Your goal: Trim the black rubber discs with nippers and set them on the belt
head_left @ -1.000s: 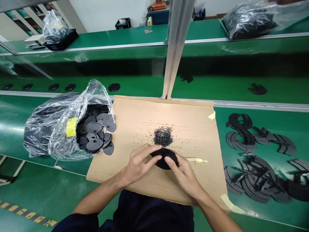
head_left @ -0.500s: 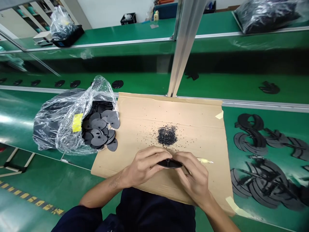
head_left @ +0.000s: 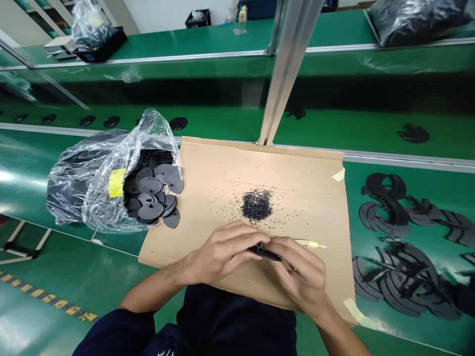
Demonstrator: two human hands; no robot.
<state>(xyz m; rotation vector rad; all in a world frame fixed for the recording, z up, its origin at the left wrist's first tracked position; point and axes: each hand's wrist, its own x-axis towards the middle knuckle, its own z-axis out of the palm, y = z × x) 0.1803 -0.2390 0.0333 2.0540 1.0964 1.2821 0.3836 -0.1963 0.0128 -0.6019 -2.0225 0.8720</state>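
Note:
Both hands grip one black plastic disc (head_left: 264, 252) above the near half of a cardboard sheet (head_left: 208, 173). My left hand (head_left: 228, 249) pinches its left side, fingers on top and thumb beneath. On its right edge, my right hand (head_left: 299, 267) is closed, with its fingertips meeting the left ones over the disc. The disc is seen nearly edge-on and its underside is hidden. Just beyond the hands lies a pile of tiny black pieces (head_left: 257, 204), with stray bits around it. A pale yellow-handled tool (head_left: 313, 244) rests on the cardboard behind my right hand.
Left of the cardboard, an open clear plastic bag (head_left: 85, 183) spills black discs (head_left: 150, 211). Black curved parts (head_left: 408, 277) lie heaped on the green bench at right. A metal post (head_left: 284, 74) rises behind the cardboard, and several black parts (head_left: 178, 123) sit along the back ledge.
The disc has tilted, its right end now lower. My right hand has shifted slightly right and down. The whole view has moved a little.

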